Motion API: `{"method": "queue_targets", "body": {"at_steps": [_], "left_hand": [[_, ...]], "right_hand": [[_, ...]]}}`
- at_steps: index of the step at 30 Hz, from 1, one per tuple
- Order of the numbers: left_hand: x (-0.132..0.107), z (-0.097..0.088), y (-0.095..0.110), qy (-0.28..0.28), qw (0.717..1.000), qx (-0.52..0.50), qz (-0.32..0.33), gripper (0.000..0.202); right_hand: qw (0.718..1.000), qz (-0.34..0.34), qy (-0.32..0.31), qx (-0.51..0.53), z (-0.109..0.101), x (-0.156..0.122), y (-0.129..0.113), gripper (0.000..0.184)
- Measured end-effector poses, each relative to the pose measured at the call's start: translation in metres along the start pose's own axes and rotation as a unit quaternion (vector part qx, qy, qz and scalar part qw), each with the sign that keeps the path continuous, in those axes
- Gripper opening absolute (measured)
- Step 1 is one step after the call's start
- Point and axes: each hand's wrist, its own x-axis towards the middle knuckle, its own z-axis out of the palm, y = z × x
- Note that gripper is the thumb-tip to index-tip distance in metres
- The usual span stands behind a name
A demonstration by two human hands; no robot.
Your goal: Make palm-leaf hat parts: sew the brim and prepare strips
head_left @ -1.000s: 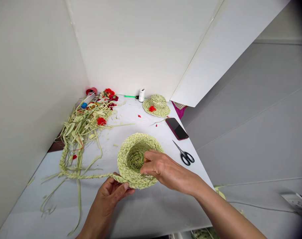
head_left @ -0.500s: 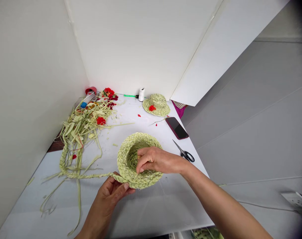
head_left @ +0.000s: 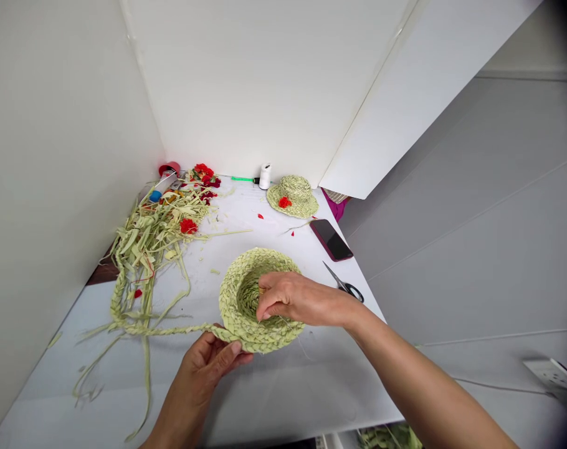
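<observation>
A woven palm-leaf hat crown (head_left: 260,305) sits in front of me, opening upward, with a long plait (head_left: 171,330) trailing left from its edge. My left hand (head_left: 213,357) cups its underside and lower edge, holding it up. My right hand (head_left: 302,299) lies over the rim, fingers pinched at the inner wall. A thin thread (head_left: 296,333) runs from under those fingers; any needle is hidden. A finished small woven hat (head_left: 293,196) with a red flower rests farther back.
A heap of palm strips (head_left: 147,249) and red flowers (head_left: 189,226) lies left on the white table (head_left: 311,386). A phone (head_left: 331,240), scissors (head_left: 344,287), and a thread spool (head_left: 265,176) lie nearby. White panels (head_left: 246,87) rise behind and left.
My right hand has moved up from the far side of the rim toward the near side, over the opening. The woven crown has tilted slightly, and my left hand holds about the same place.
</observation>
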Motion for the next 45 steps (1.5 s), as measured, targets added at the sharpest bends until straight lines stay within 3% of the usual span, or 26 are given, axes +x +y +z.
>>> {"method": "queue_targets", "body": {"at_steps": [14, 27, 33, 40, 45], "left_hand": [[0.002, -0.003, -0.001, -0.016, 1.000, 0.005, 0.002, 0.026], [0.000, -0.003, 0.000, -0.035, 0.999, 0.020, 0.006, 0.028], [-0.001, -0.001, 0.001, -0.029, 0.999, 0.018, 0.011, 0.024], [-0.002, -0.001, 0.001, -0.025, 1.000, 0.000, 0.007, 0.023], [-0.002, 0.001, 0.002, -0.024, 1.000, 0.002, 0.015, 0.031]], "right_hand": [[0.999, -0.032, -0.022, -0.001, 0.002, 0.010, 0.003, 0.016], [0.994, -0.018, -0.052, 0.093, 0.006, 0.024, 0.012, 0.010], [0.992, -0.055, -0.079, 0.085, 0.005, 0.025, 0.000, 0.009], [0.995, -0.049, -0.044, -0.074, 0.010, 0.001, -0.039, 0.010], [0.962, -0.019, 0.034, -0.271, 0.041, -0.014, -0.061, 0.009]]}}
